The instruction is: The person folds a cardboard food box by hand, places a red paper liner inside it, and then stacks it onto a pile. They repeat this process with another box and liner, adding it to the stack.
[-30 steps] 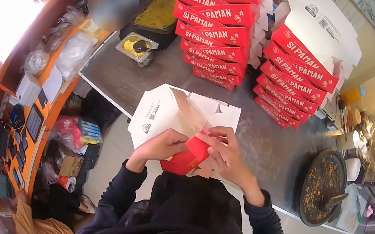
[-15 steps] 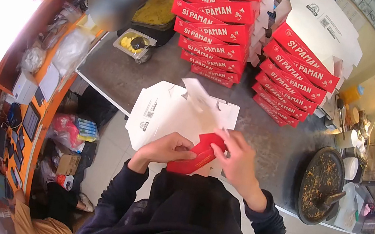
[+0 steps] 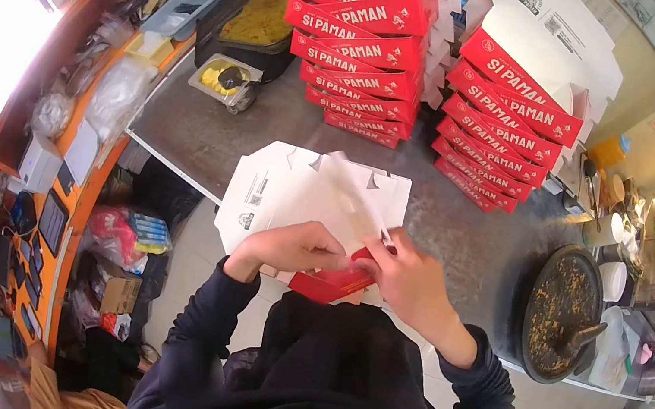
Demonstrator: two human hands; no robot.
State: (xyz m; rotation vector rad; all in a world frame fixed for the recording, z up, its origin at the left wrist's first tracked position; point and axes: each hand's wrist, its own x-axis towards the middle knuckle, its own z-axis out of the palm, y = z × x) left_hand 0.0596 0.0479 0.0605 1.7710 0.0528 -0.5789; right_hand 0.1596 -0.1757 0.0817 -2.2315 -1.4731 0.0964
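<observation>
A part-folded cardboard food box (image 3: 283, 184), white inside with red outer panels, lies at the table's near edge in front of me. My left hand (image 3: 294, 247) is closed at its near side, fingers curled and thumb against the red front panel (image 3: 331, 282). My right hand (image 3: 415, 281) grips the box's right near corner, where a raised white side flap (image 3: 351, 195) meets the red panel. This flap stands tilted and slightly blurred. The fingertips of both hands are partly hidden.
Two stacks of folded red boxes, a left stack (image 3: 356, 43) and a right stack (image 3: 504, 122), stand behind. A stone mortar (image 3: 555, 332) with pestle is at right, a tub with yellow food (image 3: 223, 77) at left. People are at the lower left and lower right.
The red flap between my hands has folded down toward the front panel. My right hand has moved slightly lower and left, and the white side flap has shifted. The head view has turned slightly.
</observation>
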